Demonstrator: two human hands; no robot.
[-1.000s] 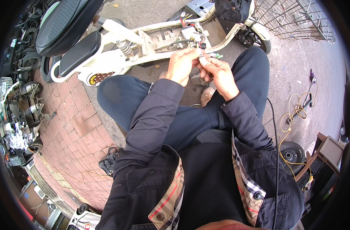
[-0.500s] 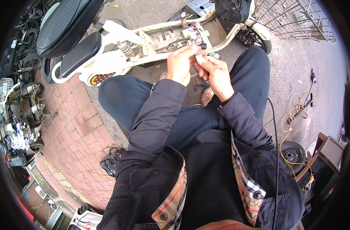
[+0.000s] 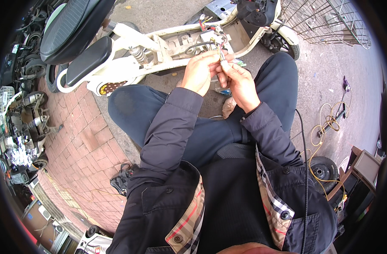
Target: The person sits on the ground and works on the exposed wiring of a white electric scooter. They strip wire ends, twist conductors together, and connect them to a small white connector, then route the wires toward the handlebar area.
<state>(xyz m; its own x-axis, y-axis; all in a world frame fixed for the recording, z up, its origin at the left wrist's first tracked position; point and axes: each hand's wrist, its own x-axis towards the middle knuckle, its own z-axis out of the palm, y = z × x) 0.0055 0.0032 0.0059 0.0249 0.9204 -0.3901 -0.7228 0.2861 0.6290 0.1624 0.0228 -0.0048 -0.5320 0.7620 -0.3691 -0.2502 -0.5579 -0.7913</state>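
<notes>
Soft even daylight, faint shadows, sharp centre, fisheye-bent dark rim.

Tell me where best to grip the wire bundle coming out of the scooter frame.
Probably grip the wire bundle on its free end nearest the person, coming from their side. Its far end is fixed in the white scooter frame; both the left hand and right hand pinch it there.
</notes>
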